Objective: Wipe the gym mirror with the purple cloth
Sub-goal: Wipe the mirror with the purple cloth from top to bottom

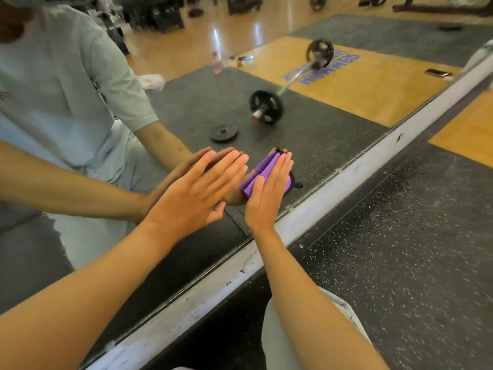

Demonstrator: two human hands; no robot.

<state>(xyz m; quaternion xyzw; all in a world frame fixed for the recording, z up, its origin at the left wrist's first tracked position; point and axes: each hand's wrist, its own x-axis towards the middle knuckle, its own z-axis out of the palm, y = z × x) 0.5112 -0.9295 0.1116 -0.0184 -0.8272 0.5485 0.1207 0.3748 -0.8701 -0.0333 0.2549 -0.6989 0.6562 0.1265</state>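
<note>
At frame centre we see the left hand (194, 193) flat on the mirror (306, 124), fingers straight. Just right, the right hand (269, 190), fingers straight, presses the folded, creased purple cloth (260, 170) against the glass.

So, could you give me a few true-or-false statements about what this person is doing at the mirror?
1. The right hand presses the purple cloth flat against the mirror. True.
2. The left hand also holds a cloth. False: it lies flat on the glass, holding nothing.
3. A barbell shows in the reflection. True.
4. The cloth is high up on the mirror. False: it is near the bottom frame.
</note>
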